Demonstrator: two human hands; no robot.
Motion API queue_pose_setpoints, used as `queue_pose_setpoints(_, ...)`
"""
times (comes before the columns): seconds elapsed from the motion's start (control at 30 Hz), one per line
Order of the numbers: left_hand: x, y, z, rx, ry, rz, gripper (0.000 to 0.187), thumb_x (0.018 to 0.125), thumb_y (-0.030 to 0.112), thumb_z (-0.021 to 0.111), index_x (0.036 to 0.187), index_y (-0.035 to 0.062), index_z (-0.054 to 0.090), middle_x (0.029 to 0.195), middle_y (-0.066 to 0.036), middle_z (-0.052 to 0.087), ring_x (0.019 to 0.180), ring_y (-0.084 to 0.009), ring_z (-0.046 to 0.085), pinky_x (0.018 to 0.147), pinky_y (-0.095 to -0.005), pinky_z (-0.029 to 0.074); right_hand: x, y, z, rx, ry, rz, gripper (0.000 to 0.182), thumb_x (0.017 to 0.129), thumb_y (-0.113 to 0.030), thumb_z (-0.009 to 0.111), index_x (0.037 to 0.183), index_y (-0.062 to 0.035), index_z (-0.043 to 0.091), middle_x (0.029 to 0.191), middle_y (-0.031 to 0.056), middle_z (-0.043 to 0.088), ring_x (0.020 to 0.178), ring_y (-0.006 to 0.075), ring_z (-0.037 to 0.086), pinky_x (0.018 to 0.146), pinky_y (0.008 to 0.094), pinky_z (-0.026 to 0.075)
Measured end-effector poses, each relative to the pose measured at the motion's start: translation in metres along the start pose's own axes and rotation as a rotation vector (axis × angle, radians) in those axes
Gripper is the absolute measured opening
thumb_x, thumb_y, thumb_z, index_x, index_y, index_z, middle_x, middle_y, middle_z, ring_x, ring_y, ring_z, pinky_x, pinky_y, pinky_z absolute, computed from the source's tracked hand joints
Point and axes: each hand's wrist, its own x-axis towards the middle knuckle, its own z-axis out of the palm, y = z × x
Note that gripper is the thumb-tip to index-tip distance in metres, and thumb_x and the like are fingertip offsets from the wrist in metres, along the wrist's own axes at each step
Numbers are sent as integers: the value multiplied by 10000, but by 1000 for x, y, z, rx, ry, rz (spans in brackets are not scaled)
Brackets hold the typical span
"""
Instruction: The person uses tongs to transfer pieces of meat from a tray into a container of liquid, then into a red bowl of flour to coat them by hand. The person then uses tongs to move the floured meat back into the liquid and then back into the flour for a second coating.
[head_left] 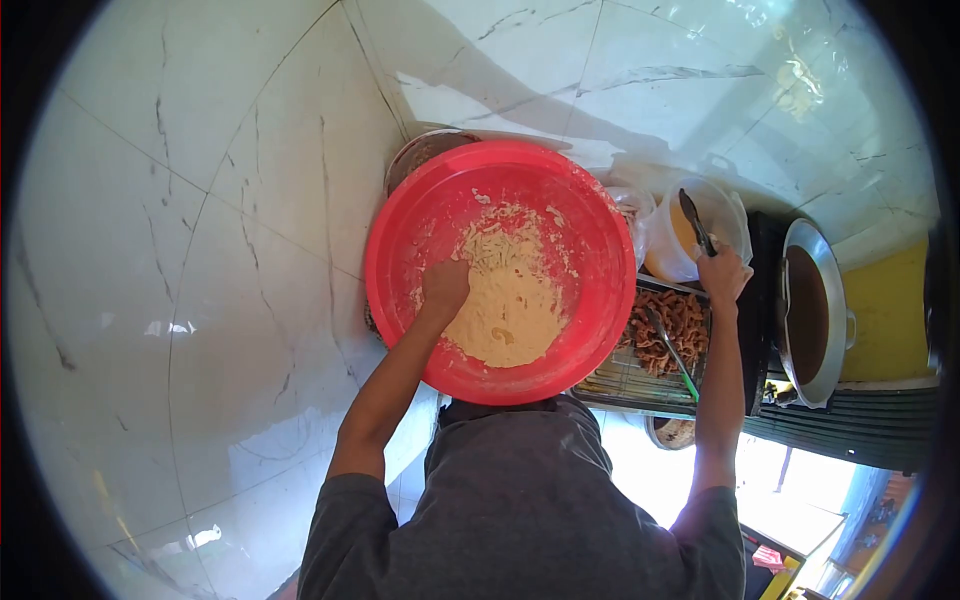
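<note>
A large red basin (400,330) holds pale flour (510,315), clumpy toward the far side. My left hand (446,287) is inside it at the flour's left edge, fingers curled closed; whatever they hold, if anything, is hidden. On the right, my right hand (724,275) grips a long black utensil (694,220), whose kind I cannot make out. The utensil leans over a translucent white bucket (672,262) with yellowish liquid in it. My right forearm passes beside a rack tray (605,388) of brown fried pieces (665,325).
Green-handled tongs (680,365) lie on the fried pieces. A wide metal pan (832,280) of brown liquid stands on the far right, beside a black stove (762,300). Clear plastic bags (632,215) sit between basin and bucket. Marbled tile walls (270,270) border the left and back.
</note>
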Motion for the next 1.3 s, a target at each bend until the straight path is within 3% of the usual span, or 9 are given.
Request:
queue_pose_setpoints(0.23, -2, -5, 1, 25, 28, 20, 181, 831, 87, 558, 896, 71, 726, 877, -158, 712, 823, -308, 712, 676, -417, 568, -5, 2, -2, -9, 17, 19, 484, 790, -396, 682, 1186, -118, 673, 1019, 203, 690, 1019, 372, 641, 924, 474, 430)
queue_pose_setpoints(0.37, 7, -12, 19, 38, 77, 27, 159, 814, 153, 610, 898, 68, 715, 878, -153, 708, 800, -312, 706, 672, -440, 560, -5, 4, 2, -40, 44, -7, 496, 792, -410, 688, 1197, -123, 670, 994, 211, 691, 1002, 364, 647, 895, 470, 440)
queue_pose_setpoints(0.57, 4, -13, 13, 55, 12, 28, 158, 818, 115, 587, 904, 70, 712, 880, -156, 706, 817, -314, 706, 673, -440, 561, -22, -19, -17, 229, 190, -248, 384, 788, -381, 694, 1067, -118, 723, 836, 191, 693, 864, 359, 668, 854, 468, 442)
queue_pose_setpoints(0.67, 2, -12, 12, 34, 30, 39, 154, 824, 104, 580, 904, 71, 707, 884, -154, 708, 826, -312, 706, 685, -436, 561, -55, -56, -49, 290, -6, -572, 336, 772, -342, 702, 1010, -106, 733, 733, 164, 671, 769, 352, 662, 789, 447, 464)
queue_pose_setpoints(0.77, 5, -14, 15, 9, 9, 42, 171, 829, 168, 612, 951, 72, 685, 901, -156, 698, 846, -331, 695, 689, -462, 548, -84, -83, -50, 47, -242, -827, 310, 752, -323, 707, 978, -113, 737, 720, 134, 658, 762, 324, 656, 775, 451, 471)
queue_pose_setpoints(0.83, 4, -9, 14, -15, 42, 42, 178, 831, 186, 623, 960, 78, 680, 902, -155, 695, 847, -332, 693, 695, -465, 546, -102, -86, -13, 71, -269, -887, 286, 700, -317, 755, 925, -141, 733, 688, 136, 648, 733, 330, 651, 802, 442, 449)
queue_pose_setpoints(0.93, 6, -6, 15, -28, 43, 56, 185, 831, 201, 632, 966, 83, 678, 891, -162, 689, 838, -338, 689, 690, -470, 543, -126, -109, 10, -195, -451, -948, 294, 714, -334, 704, 937, -143, 729, 792, 132, 672, 854, 297, 666, 959, 487, 388)
queue_pose_setpoints(1.13, 5, -5, 15, -69, 48, 65, 162, 828, 179, 632, 945, 75, 673, 879, -167, 685, 837, -334, 683, 704, -483, 532, -138, -109, 30, -200, -529, -1004, 294, 716, -331, 710, 928, -127, 719, 808, 137, 672, 861, 285, 669, 972, 479, 378)
queue_pose_setpoints(1.3, 3, -9, 9, -378, -61, 59, 190, 819, 174, 655, 977, 83, 707, 970, -143, 702, 893, -329, 678, 779, -442, 526, -137, -107, 30, -90, -412, -950, 375, 714, -327, 732, 1027, -123, 698, 809, 122, 673, 864, 282, 668, 950, 488, 395)
